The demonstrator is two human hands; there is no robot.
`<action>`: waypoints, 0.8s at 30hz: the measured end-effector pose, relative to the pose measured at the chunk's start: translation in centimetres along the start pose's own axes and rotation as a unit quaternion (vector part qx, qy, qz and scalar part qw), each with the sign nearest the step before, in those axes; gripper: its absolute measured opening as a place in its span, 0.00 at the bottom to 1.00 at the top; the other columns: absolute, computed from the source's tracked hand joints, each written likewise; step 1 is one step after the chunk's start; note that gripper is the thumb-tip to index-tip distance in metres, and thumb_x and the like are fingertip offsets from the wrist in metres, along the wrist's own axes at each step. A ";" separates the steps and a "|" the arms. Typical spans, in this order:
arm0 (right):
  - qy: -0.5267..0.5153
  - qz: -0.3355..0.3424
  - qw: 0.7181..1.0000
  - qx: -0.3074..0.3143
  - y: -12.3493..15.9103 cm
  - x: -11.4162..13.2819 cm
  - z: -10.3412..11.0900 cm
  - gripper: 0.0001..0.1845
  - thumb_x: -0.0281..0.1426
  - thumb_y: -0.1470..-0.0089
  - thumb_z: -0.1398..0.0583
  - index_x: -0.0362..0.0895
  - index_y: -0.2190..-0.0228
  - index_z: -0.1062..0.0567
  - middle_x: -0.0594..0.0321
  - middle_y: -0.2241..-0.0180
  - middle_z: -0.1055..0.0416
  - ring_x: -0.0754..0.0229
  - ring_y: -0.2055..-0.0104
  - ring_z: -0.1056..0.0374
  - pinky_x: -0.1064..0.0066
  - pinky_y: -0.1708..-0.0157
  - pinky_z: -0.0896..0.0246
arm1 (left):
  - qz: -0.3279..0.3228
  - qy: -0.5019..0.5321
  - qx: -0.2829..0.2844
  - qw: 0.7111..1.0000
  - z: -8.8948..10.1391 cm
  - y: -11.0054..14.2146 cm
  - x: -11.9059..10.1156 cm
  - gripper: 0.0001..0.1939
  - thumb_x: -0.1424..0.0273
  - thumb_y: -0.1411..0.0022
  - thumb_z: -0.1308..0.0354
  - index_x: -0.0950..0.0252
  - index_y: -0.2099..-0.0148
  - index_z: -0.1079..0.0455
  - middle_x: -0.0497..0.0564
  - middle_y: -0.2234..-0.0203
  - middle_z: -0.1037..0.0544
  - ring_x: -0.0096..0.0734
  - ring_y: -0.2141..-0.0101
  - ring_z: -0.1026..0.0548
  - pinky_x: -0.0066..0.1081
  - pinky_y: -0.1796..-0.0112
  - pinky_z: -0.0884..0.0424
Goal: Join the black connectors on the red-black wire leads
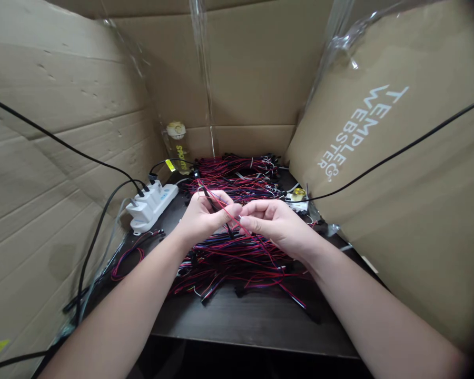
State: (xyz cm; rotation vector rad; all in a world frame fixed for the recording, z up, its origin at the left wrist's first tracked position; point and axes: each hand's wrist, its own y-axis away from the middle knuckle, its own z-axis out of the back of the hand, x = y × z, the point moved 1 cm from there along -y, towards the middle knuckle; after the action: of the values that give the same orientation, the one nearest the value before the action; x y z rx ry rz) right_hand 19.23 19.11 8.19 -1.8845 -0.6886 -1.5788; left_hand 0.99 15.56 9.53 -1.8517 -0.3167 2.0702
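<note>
My left hand (213,217) is closed, thumb against forefinger, on thin red and black wires (217,201). These wires slant from a small connector (196,173) beyond the hand down to the right. Close beside it, my right hand (278,223) is closed in a pinch at the same wires, where a small pale tip shows between the two thumbs. The exact grip there is partly hidden by the fingers. Beneath both hands lies a loose pile of red, blue and black wires (225,250) with dark connectors. Behind it are bundled wires (237,167).
A white power strip (152,208) with plugged-in cords stands at the left. At the right sits a small yellow-topped item (298,195) by a black cable (363,176). Cardboard walls (253,68) enclose the dark table (221,321). A tape-like roll (176,130) stands in the back left corner.
</note>
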 end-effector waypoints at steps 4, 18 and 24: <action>0.087 0.052 0.995 -0.011 0.2 0.2 -0.5 0.13 0.35 0.54 0.25 0.40 0.68 0.17 0.63 0.71 0.21 0.67 0.71 0.30 0.75 0.69 0.36 | 0.006 -0.007 -0.004 1.000 0.3 -0.1 0.3 0.15 0.65 0.47 0.26 0.68 0.75 0.27 0.45 0.84 0.26 0.19 0.81 0.30 0.20 0.77 0.33; 0.177 0.128 0.975 -0.045 0.6 0.7 -0.3 0.14 0.40 0.43 0.32 0.42 0.63 0.14 0.57 0.66 0.18 0.59 0.65 0.25 0.69 0.64 0.31 | -0.020 0.007 0.050 0.999 1.3 -0.1 0.9 0.09 0.69 0.48 0.27 0.68 0.72 0.23 0.46 0.82 0.24 0.21 0.80 0.29 0.21 0.76 0.31; 0.156 0.092 0.982 -0.062 0.5 1.0 -0.3 0.15 0.40 0.44 0.32 0.40 0.72 0.15 0.62 0.75 0.23 0.67 0.73 0.33 0.73 0.70 0.38 | -0.045 0.001 0.041 0.998 1.2 -0.1 0.9 0.08 0.70 0.50 0.26 0.67 0.68 0.20 0.50 0.76 0.19 0.27 0.74 0.23 0.25 0.71 0.26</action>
State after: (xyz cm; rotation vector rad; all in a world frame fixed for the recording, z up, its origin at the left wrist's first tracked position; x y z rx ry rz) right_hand 19.58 18.57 9.14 -1.6772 -0.2779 -1.7752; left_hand -0.26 16.06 8.84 -1.7598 -0.3042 1.9911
